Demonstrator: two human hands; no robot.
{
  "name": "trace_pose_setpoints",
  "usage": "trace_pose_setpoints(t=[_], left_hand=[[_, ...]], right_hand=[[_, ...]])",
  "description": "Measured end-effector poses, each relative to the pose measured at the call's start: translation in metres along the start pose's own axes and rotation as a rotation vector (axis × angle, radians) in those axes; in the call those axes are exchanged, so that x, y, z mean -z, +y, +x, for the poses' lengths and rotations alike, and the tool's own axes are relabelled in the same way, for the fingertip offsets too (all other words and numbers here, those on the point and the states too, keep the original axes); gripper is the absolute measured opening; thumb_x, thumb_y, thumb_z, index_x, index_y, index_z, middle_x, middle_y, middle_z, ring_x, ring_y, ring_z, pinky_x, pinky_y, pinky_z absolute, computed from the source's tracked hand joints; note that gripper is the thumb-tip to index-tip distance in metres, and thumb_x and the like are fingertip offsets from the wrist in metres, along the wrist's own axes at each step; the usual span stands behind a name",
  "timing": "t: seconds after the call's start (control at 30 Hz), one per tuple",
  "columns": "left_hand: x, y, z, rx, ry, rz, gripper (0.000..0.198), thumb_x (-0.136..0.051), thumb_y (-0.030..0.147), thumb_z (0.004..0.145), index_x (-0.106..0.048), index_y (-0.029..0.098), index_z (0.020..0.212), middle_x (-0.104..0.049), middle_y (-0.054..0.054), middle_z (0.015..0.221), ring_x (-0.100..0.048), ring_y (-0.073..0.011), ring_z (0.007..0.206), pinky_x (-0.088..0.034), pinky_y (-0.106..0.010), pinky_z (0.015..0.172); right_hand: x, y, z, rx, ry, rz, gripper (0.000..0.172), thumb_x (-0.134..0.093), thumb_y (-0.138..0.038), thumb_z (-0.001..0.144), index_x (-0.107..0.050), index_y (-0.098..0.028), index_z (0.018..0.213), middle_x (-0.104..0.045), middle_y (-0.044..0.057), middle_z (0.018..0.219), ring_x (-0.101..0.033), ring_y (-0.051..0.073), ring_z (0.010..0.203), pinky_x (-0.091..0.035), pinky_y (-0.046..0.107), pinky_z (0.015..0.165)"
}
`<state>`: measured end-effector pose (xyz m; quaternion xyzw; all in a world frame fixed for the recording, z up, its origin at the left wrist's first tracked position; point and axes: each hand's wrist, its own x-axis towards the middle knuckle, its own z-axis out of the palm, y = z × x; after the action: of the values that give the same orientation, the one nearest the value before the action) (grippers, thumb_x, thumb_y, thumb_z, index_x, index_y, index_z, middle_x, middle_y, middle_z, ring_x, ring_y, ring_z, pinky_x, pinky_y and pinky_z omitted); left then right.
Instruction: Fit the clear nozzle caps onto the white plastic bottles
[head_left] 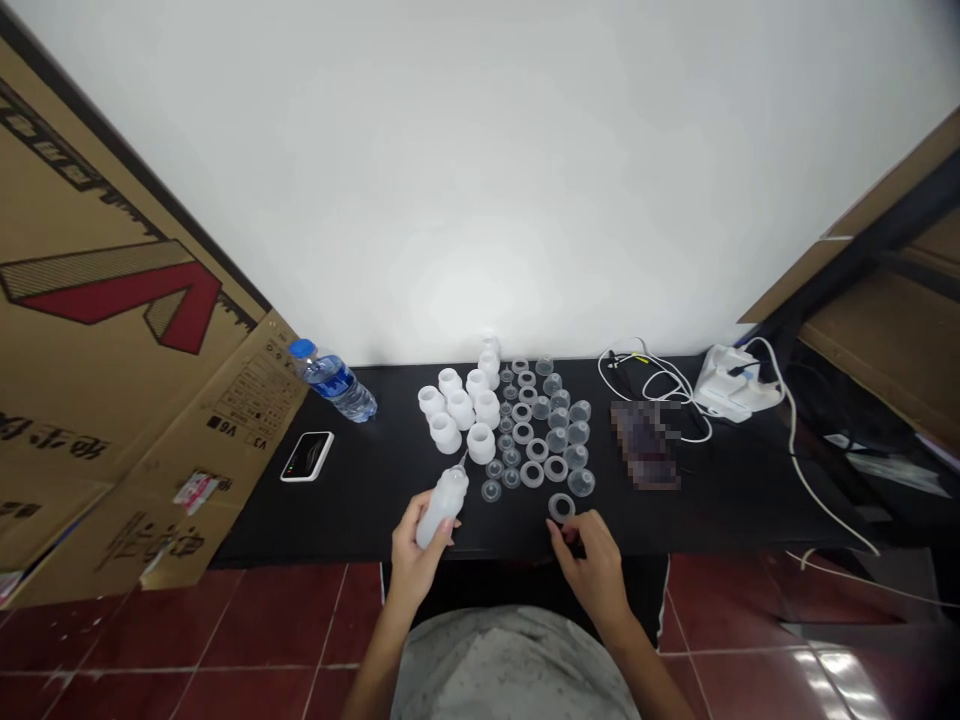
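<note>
The left hand (416, 550) is clenched round a white translucent plastic squeeze bottle with a pointed nozzle (444, 500), held tilted over the near edge of the black bench (360, 500). The right hand (592, 570) has its fingertips at the near rim of a clear plastic ring (561, 507) lying just apart from the rest; whether it grips it I cannot tell. Seemingly only this one bottle is put together. The cluster of squat white plastic pieces (461, 410) and, to its right, the rows of clear rings and small clear cups (540, 425) lie loose farther back.
</note>
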<state>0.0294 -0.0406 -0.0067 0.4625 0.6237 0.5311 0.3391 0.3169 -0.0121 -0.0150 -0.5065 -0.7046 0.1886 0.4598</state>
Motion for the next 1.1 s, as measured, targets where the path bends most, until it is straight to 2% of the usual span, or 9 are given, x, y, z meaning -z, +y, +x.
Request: trace_pose_setpoints(t=[0.1,0.23,0.33,0.43,0.53,0.67,0.8,0.93,1.1], left_hand=[[0.0,-0.003,0.006,-0.073,0.003,0.094,0.039,-0.072,0.053,0.098,-0.07,0.02,0.119,-0.077,-0.007,0.101,-0.076,-0.0237,0.084,-0.062,-0.032,0.071],[0.003,0.0,0.01,-0.192,0.019,0.159,0.035,-0.078,0.046,0.095,-0.074,0.021,0.12,-0.072,-0.01,0.119,-0.071,-0.0278,0.112,-0.059,-0.038,0.097],[0.007,-0.006,0.009,-0.119,0.023,0.04,0.04,-0.078,0.048,0.094,-0.07,0.021,0.122,-0.071,-0.01,0.12,-0.072,-0.0256,0.108,-0.059,-0.035,0.092],[0.008,-0.019,0.009,0.006,0.083,-0.208,0.05,-0.081,0.052,0.091,-0.06,0.022,0.125,-0.07,-0.007,0.116,-0.075,-0.0202,0.088,-0.059,-0.029,0.075],[0.007,-0.029,0.011,0.038,0.161,-0.385,0.062,-0.089,0.051,0.082,-0.055,0.024,0.126,-0.072,-0.005,0.113,-0.074,-0.018,0.081,-0.058,-0.026,0.072],[0.009,-0.023,0.013,-0.027,0.171,-0.384,0.054,-0.096,0.044,0.076,-0.063,0.022,0.113,-0.076,-0.007,0.111,-0.076,-0.0227,0.099,-0.059,-0.03,0.087],[0.012,-0.009,0.015,-0.086,0.09,-0.28,0.053,-0.097,0.046,0.075,-0.076,0.019,0.116,-0.076,-0.011,0.119,-0.075,-0.0276,0.109,-0.061,-0.034,0.092],[0.011,-0.007,0.016,-0.072,0.039,-0.262,0.06,-0.096,0.046,0.077,-0.076,0.02,0.128,-0.078,-0.013,0.121,-0.077,-0.0273,0.106,-0.063,-0.034,0.091],[0.006,-0.015,0.014,-0.075,0.005,-0.257,0.058,-0.095,0.045,0.079,-0.075,0.019,0.127,-0.08,-0.016,0.127,-0.079,-0.0306,0.114,-0.065,-0.039,0.098]], right_hand=[[0.006,0.01,0.004,0.016,-0.045,-0.089,0.025,-0.07,-0.031,0.106,-0.063,-0.026,0.082,-0.062,0.002,0.074,-0.058,0.024,0.073,-0.049,0.037,0.071],[0.001,0.013,0.011,0.079,-0.101,-0.111,0.01,-0.064,-0.029,0.108,-0.073,-0.026,0.109,-0.074,0.007,0.094,-0.068,0.028,0.088,-0.056,0.044,0.084],[0.001,0.015,0.015,0.098,-0.014,-0.101,0.018,-0.059,-0.028,0.11,-0.074,-0.025,0.119,-0.074,0.01,0.102,-0.069,0.029,0.093,-0.058,0.044,0.087],[0.008,0.022,0.02,0.033,0.145,-0.212,0.031,-0.061,-0.036,0.11,-0.071,-0.021,0.135,-0.067,0.013,0.106,-0.065,0.029,0.095,-0.057,0.046,0.086],[0.017,0.031,0.024,0.007,0.104,-0.317,0.05,-0.061,-0.05,0.109,-0.066,-0.018,0.148,-0.062,0.014,0.108,-0.064,0.03,0.096,-0.057,0.047,0.088],[0.025,0.039,0.023,0.012,0.045,-0.328,0.053,-0.059,-0.062,0.108,-0.072,-0.016,0.129,-0.065,0.011,0.099,-0.063,0.027,0.085,-0.055,0.042,0.081],[0.031,0.038,0.024,-0.17,0.068,-0.268,0.055,-0.065,-0.072,0.1,-0.07,-0.019,0.11,-0.058,0.0,0.079,-0.057,0.02,0.066,-0.048,0.034,0.066],[0.033,0.036,0.028,-0.344,0.146,-0.026,0.051,-0.072,-0.069,0.097,-0.066,-0.02,0.109,-0.052,-0.005,0.073,-0.055,0.016,0.062,-0.048,0.03,0.066],[0.019,0.024,0.023,-0.428,0.204,0.252,0.046,-0.074,-0.064,0.098,-0.065,-0.021,0.111,-0.059,-0.003,0.074,-0.058,0.017,0.065,-0.049,0.028,0.065]])
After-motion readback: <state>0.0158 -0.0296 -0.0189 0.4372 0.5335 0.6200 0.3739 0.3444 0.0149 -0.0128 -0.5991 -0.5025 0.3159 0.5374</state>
